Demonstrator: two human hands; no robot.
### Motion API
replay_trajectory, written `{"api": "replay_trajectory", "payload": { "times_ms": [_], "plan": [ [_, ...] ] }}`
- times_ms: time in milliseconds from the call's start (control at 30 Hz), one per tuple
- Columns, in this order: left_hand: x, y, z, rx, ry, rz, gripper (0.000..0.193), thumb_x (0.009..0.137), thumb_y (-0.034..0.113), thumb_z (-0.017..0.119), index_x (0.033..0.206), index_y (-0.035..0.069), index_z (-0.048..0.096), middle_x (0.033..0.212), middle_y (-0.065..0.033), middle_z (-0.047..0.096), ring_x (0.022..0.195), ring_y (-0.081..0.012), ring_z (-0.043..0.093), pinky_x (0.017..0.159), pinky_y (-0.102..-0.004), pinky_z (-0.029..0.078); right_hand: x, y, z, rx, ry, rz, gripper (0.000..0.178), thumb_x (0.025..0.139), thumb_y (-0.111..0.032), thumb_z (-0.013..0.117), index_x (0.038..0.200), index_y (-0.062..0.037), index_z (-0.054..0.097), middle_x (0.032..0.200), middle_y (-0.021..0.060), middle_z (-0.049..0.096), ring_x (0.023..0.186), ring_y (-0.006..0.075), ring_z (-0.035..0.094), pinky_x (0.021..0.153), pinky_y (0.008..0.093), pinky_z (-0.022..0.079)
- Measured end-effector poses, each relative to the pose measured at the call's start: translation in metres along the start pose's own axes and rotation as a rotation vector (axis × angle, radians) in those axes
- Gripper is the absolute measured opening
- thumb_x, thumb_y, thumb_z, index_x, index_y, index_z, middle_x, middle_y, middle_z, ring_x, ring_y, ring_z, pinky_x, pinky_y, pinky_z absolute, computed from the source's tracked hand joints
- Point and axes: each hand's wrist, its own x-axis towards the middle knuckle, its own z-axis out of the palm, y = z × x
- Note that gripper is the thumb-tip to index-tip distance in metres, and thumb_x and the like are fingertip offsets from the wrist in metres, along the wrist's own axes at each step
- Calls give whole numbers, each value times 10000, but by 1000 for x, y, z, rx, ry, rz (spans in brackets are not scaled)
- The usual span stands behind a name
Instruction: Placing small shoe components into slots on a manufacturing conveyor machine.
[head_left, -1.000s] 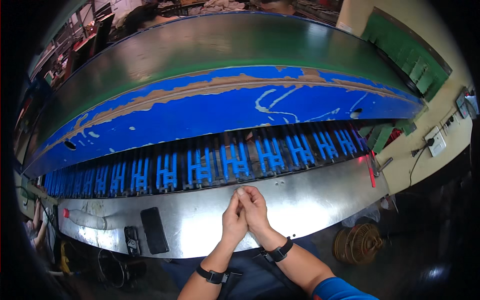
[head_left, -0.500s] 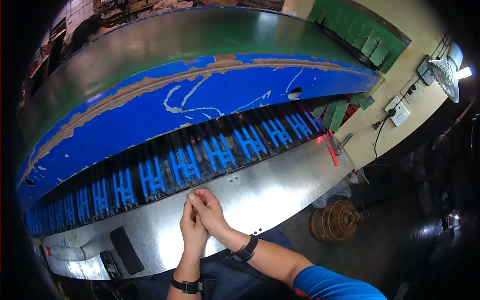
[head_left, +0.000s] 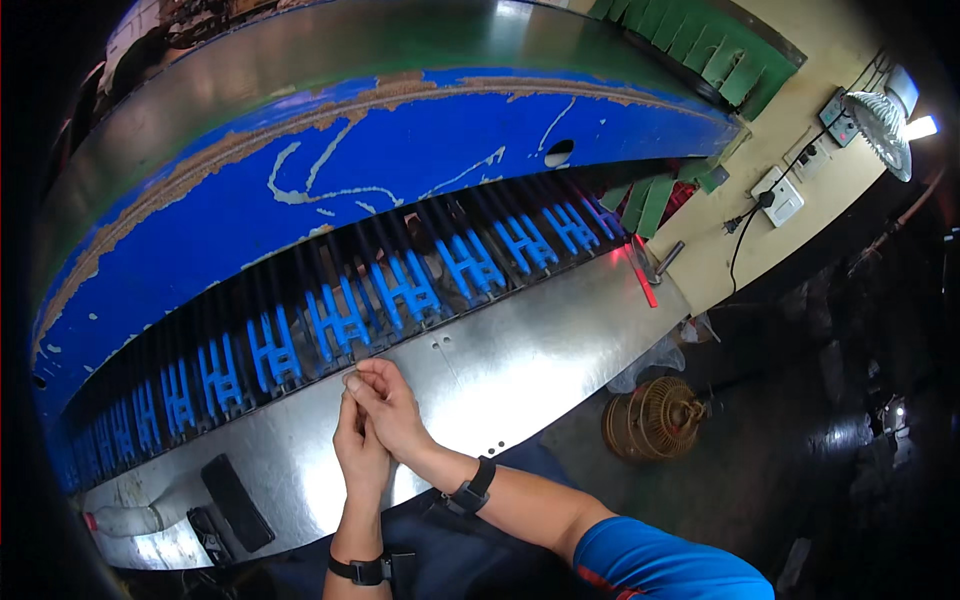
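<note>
My left hand [head_left: 360, 455] and my right hand [head_left: 393, 412] are pressed together over the steel ledge [head_left: 480, 375], close to its far edge. The fingers of both hands are closed and the right thumb lies on top, near the left fingertips. Whatever may be between them is too small or hidden to make out. Just beyond the fingertips runs a row of blue forked bars [head_left: 338, 318], set in a dark slot beneath the machine's curved blue panel [head_left: 230, 225]. A black band sits on each wrist.
A dark phone-like slab [head_left: 238, 503], a small black object [head_left: 208, 535] and a clear red-capped bottle [head_left: 128, 520] lie at the ledge's left. A glowing red strip [head_left: 642, 275] and a hammer-like tool [head_left: 668, 262] are at its right end. A round wicker cage [head_left: 655, 420] stands below.
The whole view has shifted and turned slightly, so the machine and ledge appear further left. My hands stay joined in nearly the same pose over the ledge.
</note>
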Motion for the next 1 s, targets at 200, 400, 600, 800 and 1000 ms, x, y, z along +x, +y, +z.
{"api": "replay_trajectory", "payload": {
  "times_ms": [200,400,600,800,1000],
  "plan": [
    [1,6,-1,15,0,-20,453,986,38,488,1432,5,413,1268,-127,587,1132,-188,581,971,-291,440,4,-5,-1,-9,-85,31,213,974,-150,599,1140,-44,518,909,9,591,797,62,544,658,203,463],
    [0,6,1,-48,-7,-30,476,977,12,482,1442,-8,380,1335,-128,534,1208,-194,538,1029,-299,405,1,-13,-1,24,-112,88,221,978,-146,589,1169,-63,515,866,-1,579,736,56,524,617,205,454],
    [-1,2,1,-40,-3,-32,486,977,20,486,1447,-9,368,1335,-129,534,1211,-190,536,1031,-295,403,1,-16,-2,26,-138,88,198,982,-141,581,1163,-63,556,865,-12,573,716,49,518,605,201,450],
    [-1,0,3,10,25,38,471,989,32,478,1448,13,376,1276,-158,585,1143,-210,586,982,-308,446,0,-18,-3,33,-143,117,154,982,-145,581,1108,-58,597,861,-15,572,704,44,518,601,195,456],
    [-2,-2,3,-10,38,9,442,980,33,497,1412,12,405,1197,-137,607,1088,-190,598,947,-298,456,-1,-20,-4,30,-160,122,137,984,-151,577,1083,-57,597,837,-14,571,678,47,526,589,199,462]
  ]
}}
